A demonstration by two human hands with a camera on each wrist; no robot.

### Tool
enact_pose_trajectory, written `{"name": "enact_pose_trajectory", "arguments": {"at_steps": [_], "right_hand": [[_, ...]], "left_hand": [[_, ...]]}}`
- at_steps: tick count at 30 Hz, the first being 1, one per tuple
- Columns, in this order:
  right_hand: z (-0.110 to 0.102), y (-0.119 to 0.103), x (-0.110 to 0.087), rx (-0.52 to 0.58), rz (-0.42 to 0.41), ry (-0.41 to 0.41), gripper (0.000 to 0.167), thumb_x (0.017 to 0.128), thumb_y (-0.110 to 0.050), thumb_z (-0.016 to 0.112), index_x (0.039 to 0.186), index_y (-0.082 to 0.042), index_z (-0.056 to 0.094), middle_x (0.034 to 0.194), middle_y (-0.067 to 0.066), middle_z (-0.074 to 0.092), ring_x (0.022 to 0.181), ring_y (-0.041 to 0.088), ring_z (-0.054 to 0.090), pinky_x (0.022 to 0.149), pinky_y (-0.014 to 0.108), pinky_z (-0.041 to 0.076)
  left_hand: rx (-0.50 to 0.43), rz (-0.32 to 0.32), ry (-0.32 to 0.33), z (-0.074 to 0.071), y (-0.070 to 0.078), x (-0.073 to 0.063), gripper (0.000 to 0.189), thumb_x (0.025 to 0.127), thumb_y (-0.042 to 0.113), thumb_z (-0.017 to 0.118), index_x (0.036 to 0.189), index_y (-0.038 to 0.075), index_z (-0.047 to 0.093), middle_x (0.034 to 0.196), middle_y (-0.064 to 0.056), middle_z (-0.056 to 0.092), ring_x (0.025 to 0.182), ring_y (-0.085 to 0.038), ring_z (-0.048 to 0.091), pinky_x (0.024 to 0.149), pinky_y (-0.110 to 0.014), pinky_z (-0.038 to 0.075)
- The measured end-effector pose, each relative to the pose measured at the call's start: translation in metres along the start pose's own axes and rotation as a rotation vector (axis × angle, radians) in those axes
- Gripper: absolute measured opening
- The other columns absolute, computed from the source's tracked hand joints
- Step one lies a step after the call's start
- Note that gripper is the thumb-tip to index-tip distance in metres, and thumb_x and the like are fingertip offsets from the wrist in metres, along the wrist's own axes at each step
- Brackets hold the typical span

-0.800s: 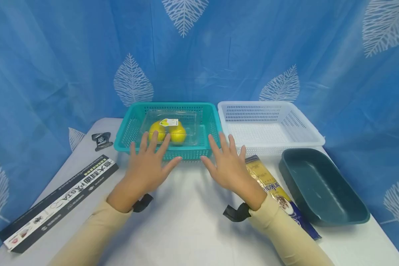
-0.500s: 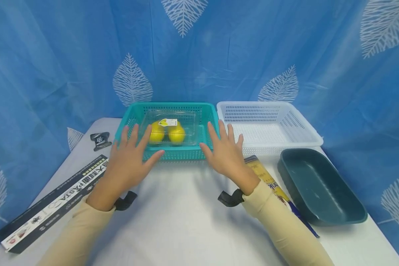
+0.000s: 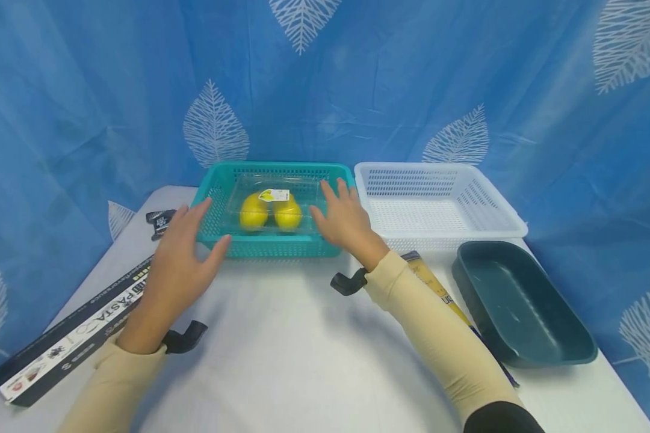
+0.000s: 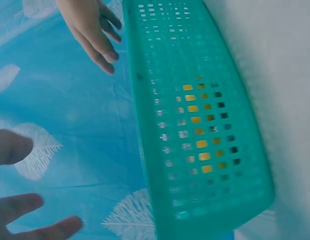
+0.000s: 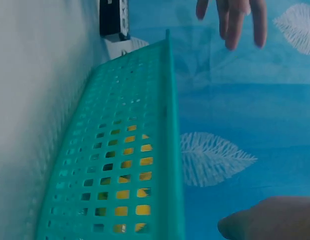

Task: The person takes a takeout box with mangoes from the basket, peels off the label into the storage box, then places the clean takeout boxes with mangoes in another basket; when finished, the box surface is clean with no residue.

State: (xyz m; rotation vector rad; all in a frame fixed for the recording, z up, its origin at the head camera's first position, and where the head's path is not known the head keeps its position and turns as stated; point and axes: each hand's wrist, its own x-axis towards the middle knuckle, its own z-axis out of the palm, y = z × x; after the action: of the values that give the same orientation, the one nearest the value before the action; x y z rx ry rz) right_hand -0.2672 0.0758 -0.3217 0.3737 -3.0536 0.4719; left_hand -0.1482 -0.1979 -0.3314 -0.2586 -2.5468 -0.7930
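Clear plastic box (image 3: 273,207) of round yellow fruit (image 3: 253,213) lies in the far teal plastic basket (image 3: 271,239); your left hand (image 3: 182,255) and right hand (image 3: 346,220) are wide-fingered, gripping seemingly not begun

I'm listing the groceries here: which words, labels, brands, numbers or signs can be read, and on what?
"PASTA": on the long box; characters beside it are partly hidden by the left hand.
"flavorsauce", faint, seemingly: along that box's black side; other print there is too blurred.
Yellow packet: lettering cut off by the right sleeve, no whole word readable.
White label on the clear container: print too small.
Small black object: white print too blurred.
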Motion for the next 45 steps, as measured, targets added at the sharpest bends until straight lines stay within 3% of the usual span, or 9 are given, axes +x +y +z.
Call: {"name": "enact_pose_trajectory", "arguments": {"at_steps": [6,10,15,19,22,26,31,38,45], "right_hand": [[0.011,-0.003,0.018,0.043,0.04,-0.052,0.069,0.108,-0.048,0.041,0.165,-0.016,0.018,0.167,0.022,0.014,0.146,0.043,0.033,0.114,0.054,0.034],[0.02,0.002,0.029,0.08,0.073,-0.086,0.07,0.108,-0.05,0.04,0.165,-0.018,0.016,0.166,0.022,0.021,0.146,0.042,0.035,0.115,0.055,0.033],[0.03,0.012,0.038,0.209,0.097,-0.095,0.067,0.108,-0.048,0.042,0.163,-0.017,0.019,0.159,0.024,0.032,0.141,0.042,0.04,0.111,0.056,0.037],[0.031,0.017,0.041,0.294,0.076,-0.116,0.059,0.109,-0.043,0.042,0.158,-0.017,0.024,0.124,0.023,0.058,0.102,0.035,0.061,0.091,0.05,0.048],[0.029,0.018,0.042,0.316,0.055,-0.151,0.054,0.109,-0.039,0.041,0.156,-0.017,0.026,0.085,0.013,0.057,0.064,0.024,0.05,0.071,0.043,0.047],[0.028,0.019,0.044,0.358,0.056,-0.194,0.05,0.11,-0.036,0.043,0.154,-0.019,0.028,0.069,0.004,0.045,0.052,0.016,0.038,0.06,0.037,0.041],[0.027,0.021,0.047,0.506,0.075,-0.263,0.052,0.109,-0.036,0.046,0.155,-0.021,0.027,0.078,0.007,0.047,0.053,0.017,0.045,0.057,0.034,0.043],[0.024,0.022,0.049,0.64,0.118,-0.337,0.055,0.108,-0.037,0.051,0.155,-0.024,0.025,0.134,0.02,0.052,0.057,0.019,0.052,0.058,0.034,0.046],[0.025,0.02,0.051,0.705,0.139,-0.36,0.056,0.107,-0.036,0.053,0.155,-0.023,0.027,0.146,0.021,0.045,0.058,0.021,0.055,0.057,0.034,0.048]], "left_hand": [[-0.207,-0.058,0.168,0.009,-0.012,-0.004,0.055,0.101,0.022,0.064,0.152,0.011,0.046,0.127,-0.015,0.064,0.118,-0.033,0.06,0.091,-0.041,0.052],[-0.26,-0.12,0.194,0.021,-0.022,-0.004,0.044,0.103,0.021,0.062,0.142,0.005,0.051,0.107,-0.012,0.066,0.096,-0.023,0.066,0.074,-0.014,0.047],[-0.383,-0.226,0.188,0.046,-0.031,-0.005,0.033,0.105,0.021,0.059,0.129,0.001,0.049,0.088,-0.012,0.062,0.066,-0.014,0.062,0.056,-0.019,0.045],[-0.454,-0.291,0.182,0.066,-0.035,-0.006,0.036,0.106,0.026,0.057,0.131,0.003,0.045,0.083,-0.015,0.063,0.055,-0.013,0.059,0.052,-0.023,0.044],[-0.462,-0.339,0.188,0.074,-0.037,-0.005,0.041,0.106,0.031,0.056,0.135,0.005,0.043,0.085,-0.016,0.063,0.055,-0.014,0.059,0.051,-0.024,0.042],[-0.506,-0.396,0.194,0.075,-0.04,0.0,0.045,0.107,0.036,0.054,0.137,0.006,0.04,0.092,-0.012,0.061,0.056,-0.012,0.059,0.053,-0.024,0.045],[-0.596,-0.458,0.235,0.069,-0.043,0.007,0.04,0.106,0.033,0.057,0.131,0.004,0.045,0.091,-0.011,0.059,0.055,-0.007,0.059,0.055,-0.022,0.051],[-0.632,-0.574,0.216,0.062,-0.043,0.009,0.039,0.103,0.034,0.063,0.132,0.013,0.047,0.097,-0.001,0.06,0.066,-0.005,0.057,0.06,-0.018,0.049],[-0.588,-0.611,0.195,0.062,-0.047,0.007,0.045,0.103,0.038,0.061,0.137,0.011,0.046,0.104,-0.001,0.06,0.079,-0.007,0.056,0.068,-0.018,0.048]]}}
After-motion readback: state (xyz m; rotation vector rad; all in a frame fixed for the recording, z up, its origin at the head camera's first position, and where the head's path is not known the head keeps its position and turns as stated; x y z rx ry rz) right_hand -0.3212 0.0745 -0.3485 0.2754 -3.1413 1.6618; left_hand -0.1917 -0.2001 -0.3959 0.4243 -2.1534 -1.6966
